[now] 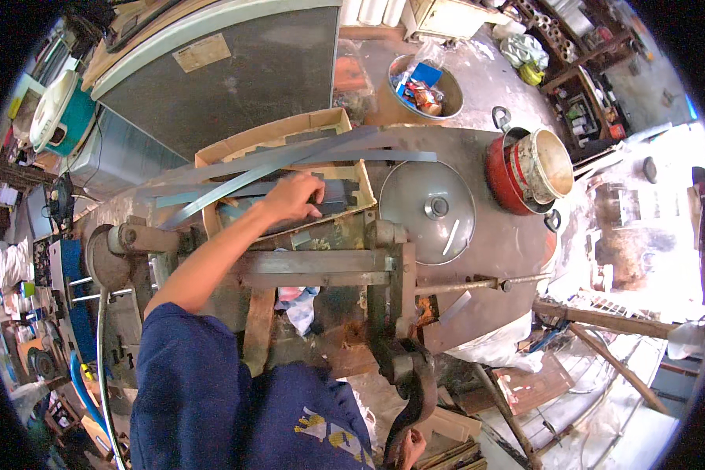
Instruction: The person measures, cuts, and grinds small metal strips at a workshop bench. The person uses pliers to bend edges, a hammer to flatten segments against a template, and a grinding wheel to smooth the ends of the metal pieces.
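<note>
My left hand [292, 197] is over a shallow cardboard box [366, 182] of dark metal strips [337, 193]. Its fingers are bent, with a gap between them and the thumb, and I see nothing held. Long flat metal strips [247, 178] lie crosswise over the box beside this hand. In front of me stands a heavy metal hand-lever machine [313, 262] with a crossbar. Its curved lever [423, 384] comes down towards me. At the lower edge my right hand [412, 450] is closed at the lever's lower end, and part of it is cut off by the frame.
A glass lid [415, 188] lies right of the box. Beyond it sits a red pot [500, 176] with a stained bucket [552, 166] inside. A round bin [456, 88] of scraps stands behind the worktable. Wooden bars [603, 317] and a thin rod [478, 285] are at right.
</note>
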A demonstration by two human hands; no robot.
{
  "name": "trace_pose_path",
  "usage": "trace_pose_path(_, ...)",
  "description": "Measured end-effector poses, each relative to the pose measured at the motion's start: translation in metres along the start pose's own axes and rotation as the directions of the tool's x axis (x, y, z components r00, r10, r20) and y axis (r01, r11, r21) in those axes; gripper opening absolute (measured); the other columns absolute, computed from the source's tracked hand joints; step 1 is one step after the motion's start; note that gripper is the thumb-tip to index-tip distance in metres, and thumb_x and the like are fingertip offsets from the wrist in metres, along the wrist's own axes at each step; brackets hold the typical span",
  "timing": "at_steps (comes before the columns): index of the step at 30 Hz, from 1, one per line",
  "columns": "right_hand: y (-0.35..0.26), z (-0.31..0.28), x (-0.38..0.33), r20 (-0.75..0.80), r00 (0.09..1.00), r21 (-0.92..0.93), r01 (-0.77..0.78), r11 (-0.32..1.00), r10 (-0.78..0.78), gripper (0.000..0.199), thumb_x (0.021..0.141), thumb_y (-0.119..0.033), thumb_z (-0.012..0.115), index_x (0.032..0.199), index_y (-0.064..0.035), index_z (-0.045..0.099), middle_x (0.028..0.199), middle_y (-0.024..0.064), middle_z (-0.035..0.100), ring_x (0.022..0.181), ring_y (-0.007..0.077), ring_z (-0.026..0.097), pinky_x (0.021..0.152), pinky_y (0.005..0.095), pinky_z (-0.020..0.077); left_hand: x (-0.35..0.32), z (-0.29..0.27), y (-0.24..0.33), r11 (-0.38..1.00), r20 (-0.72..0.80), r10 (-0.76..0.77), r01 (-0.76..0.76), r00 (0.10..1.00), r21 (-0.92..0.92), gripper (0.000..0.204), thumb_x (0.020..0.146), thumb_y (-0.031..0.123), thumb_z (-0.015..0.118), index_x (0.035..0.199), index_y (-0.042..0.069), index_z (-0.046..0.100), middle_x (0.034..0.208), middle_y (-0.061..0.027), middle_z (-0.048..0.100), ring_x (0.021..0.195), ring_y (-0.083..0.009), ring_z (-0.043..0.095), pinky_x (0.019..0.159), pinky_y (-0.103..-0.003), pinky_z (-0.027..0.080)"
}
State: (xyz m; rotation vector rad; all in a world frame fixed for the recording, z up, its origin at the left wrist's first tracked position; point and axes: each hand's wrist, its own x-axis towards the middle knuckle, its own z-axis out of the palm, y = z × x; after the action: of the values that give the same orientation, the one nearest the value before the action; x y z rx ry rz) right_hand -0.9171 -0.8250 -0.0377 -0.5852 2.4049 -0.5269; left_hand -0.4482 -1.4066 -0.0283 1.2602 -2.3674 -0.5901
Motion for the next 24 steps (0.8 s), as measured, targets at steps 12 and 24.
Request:
trace_pose_path(12,-0.060,-0.049,0.006,-0.143,0.988,-0.088,0.046,0.995,-0.059,0.024,0.087,-0.016,0.073,0.100,0.0039,0.067,0.088,0.0089,0.068,0.075,0.0158,0.059,0.071,0.0294,0.0491,0.037,-0.139,0.107,0.381,-0.037,-0.461,0.161,0.887,-0.911,0.028,0.089,0.022,0.073,0.110,0.003,0.072,0.086,0.0000,0.070,0.070,-0.0058,0.061,0.061,-0.023,0.049)
trace_pose_path(24,-0.139,-0.035,-0.040,0.371,0.789,0.126,0.480,0.868,-0.490,0.041,0.090,-0.031,0.065,0.112,0.0036,0.065,0.099,0.0161,0.069,0.092,0.0237,0.066,0.081,0.0368,0.0520,-0.013,-0.066,0.146,0.822,-0.031,-0.050,0.024,0.998,-0.569,0.018,0.089,0.013,0.069,0.104,0.004,0.074,0.085,-0.0087,0.071,0.072,-0.0148,0.061,0.066,-0.028,0.046)
